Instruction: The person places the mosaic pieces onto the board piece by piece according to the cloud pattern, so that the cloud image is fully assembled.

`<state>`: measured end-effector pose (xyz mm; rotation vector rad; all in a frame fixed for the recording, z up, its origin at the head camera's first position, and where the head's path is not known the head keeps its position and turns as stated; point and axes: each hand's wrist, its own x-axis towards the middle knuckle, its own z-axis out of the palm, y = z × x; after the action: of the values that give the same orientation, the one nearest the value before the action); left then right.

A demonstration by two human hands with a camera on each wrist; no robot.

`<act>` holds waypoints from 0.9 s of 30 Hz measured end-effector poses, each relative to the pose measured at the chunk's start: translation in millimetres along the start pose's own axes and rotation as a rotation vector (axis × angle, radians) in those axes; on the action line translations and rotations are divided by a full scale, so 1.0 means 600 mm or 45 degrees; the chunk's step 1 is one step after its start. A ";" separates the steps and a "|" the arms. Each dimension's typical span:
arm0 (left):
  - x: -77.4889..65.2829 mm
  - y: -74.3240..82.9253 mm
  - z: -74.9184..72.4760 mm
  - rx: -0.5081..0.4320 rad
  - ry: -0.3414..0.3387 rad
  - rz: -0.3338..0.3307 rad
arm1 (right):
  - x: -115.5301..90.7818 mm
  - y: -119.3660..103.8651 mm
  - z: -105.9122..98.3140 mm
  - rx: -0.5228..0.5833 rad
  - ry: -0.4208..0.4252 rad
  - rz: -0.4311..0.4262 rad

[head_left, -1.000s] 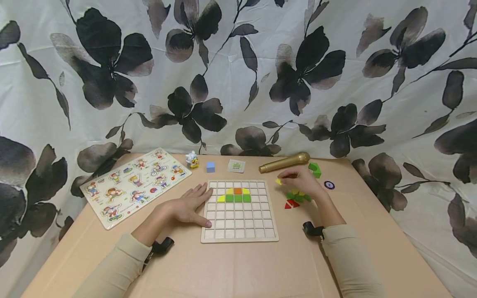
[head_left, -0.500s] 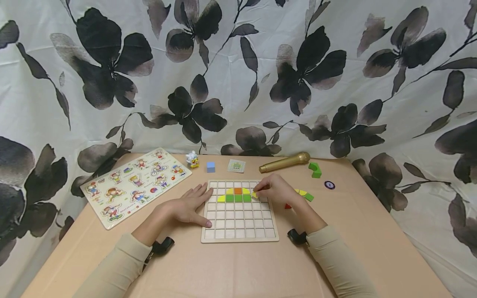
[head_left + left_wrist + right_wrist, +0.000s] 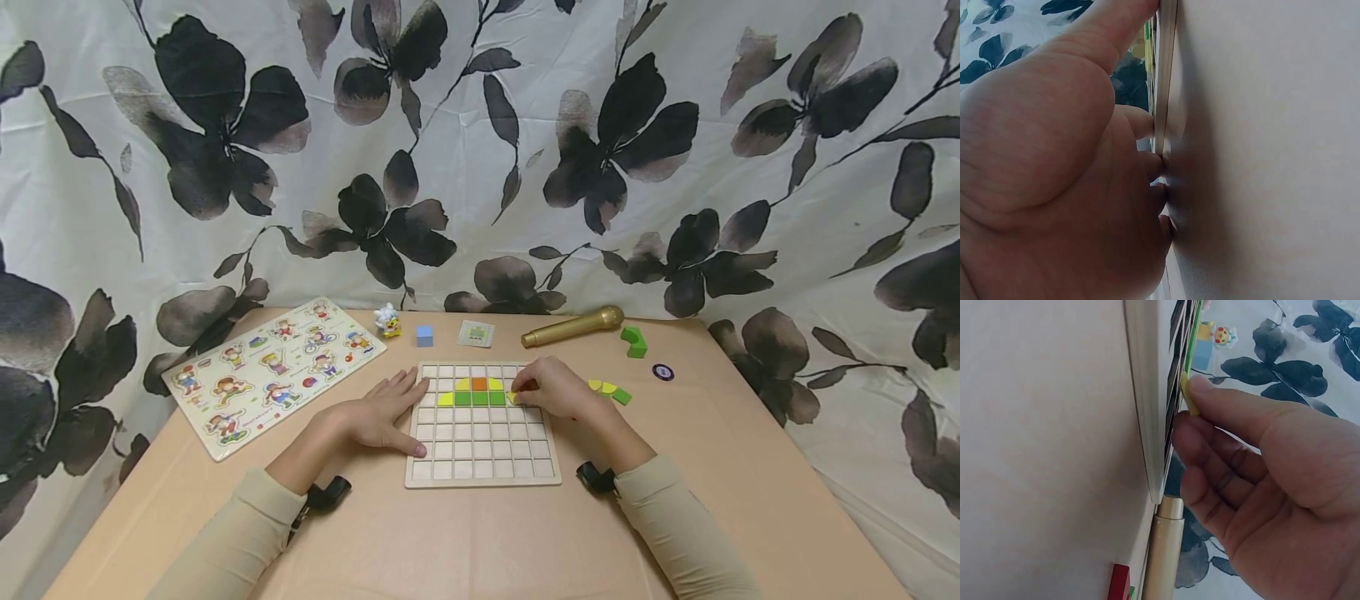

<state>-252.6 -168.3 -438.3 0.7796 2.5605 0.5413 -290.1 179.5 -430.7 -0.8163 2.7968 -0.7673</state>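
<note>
A wooden grid board (image 3: 480, 467) lies mid-table, with green tiles (image 3: 480, 399), yellow tiles and an orange tile (image 3: 478, 384) in its upper rows. My left hand (image 3: 375, 417) rests along its left edge, thumb and fingers spread and touching the rim. At the right end of the green row, my right hand (image 3: 558, 390) pinches a small yellow tile (image 3: 1189, 395) between thumb and fingers, down at the board's surface. Loose yellow and green tiles (image 3: 621, 396) lie to the right, partly hidden by that hand. A red piece (image 3: 1119, 582) shows in the right wrist view.
Behind the board stand a small toy figure (image 3: 387, 321), a blue cube (image 3: 424, 336), a pattern card (image 3: 476, 334) and a gold microphone (image 3: 572, 327). A picture puzzle board (image 3: 273, 375) lies left. A green block (image 3: 634, 342) and a round dark disc (image 3: 663, 372) lie right.
My right hand has carried the yellow tile left from beside the loose pieces onto the board, and lowered it at the end of the green row. My left hand has stayed put.
</note>
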 end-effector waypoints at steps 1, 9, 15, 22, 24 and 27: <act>0.000 0.000 0.000 0.001 -0.002 0.000 | 0.000 0.000 0.001 -0.016 -0.002 -0.007; 0.002 -0.004 -0.001 0.019 -0.005 -0.001 | 0.002 0.002 0.006 -0.025 0.000 -0.051; 0.002 -0.003 0.000 0.012 -0.005 -0.001 | -0.001 0.000 0.002 0.014 -0.035 -0.029; 0.003 -0.003 0.002 0.014 -0.011 -0.006 | -0.013 0.011 -0.036 0.075 0.041 -0.024; 0.004 -0.004 0.002 0.021 -0.011 -0.009 | -0.020 0.016 -0.053 0.079 0.078 -0.031; 0.004 -0.005 0.002 0.028 -0.009 -0.005 | -0.033 0.027 -0.077 0.080 0.111 -0.004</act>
<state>-255.0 -168.7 -441.4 0.7824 2.5653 0.5095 -292.7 222.0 -399.7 -0.7950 2.8312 -0.9069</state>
